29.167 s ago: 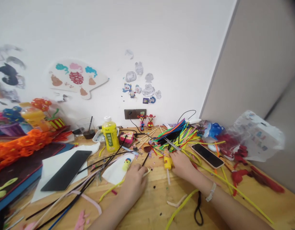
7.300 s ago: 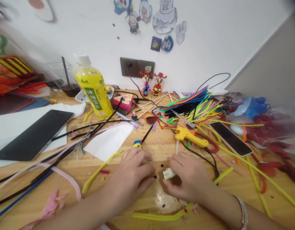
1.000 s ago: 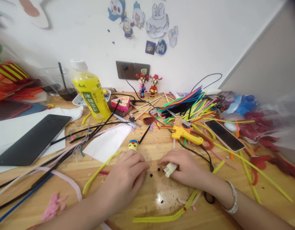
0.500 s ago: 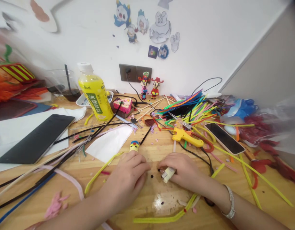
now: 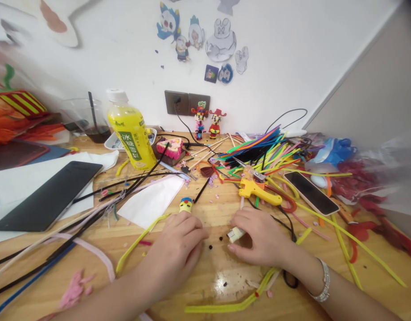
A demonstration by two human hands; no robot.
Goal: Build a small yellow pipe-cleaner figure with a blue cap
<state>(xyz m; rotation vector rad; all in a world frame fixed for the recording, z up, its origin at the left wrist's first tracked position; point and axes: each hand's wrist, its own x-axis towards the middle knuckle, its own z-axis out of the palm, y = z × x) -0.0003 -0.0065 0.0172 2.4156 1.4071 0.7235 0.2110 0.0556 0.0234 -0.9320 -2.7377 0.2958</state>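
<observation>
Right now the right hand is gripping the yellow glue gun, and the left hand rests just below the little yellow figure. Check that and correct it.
Wrong on one point: the right hand is not gripping the yellow glue gun. The head view shows the gun lying on the table beyond that hand, which is at a small cream-coloured piece. The left hand does rest just below the little yellow figure.
</observation>
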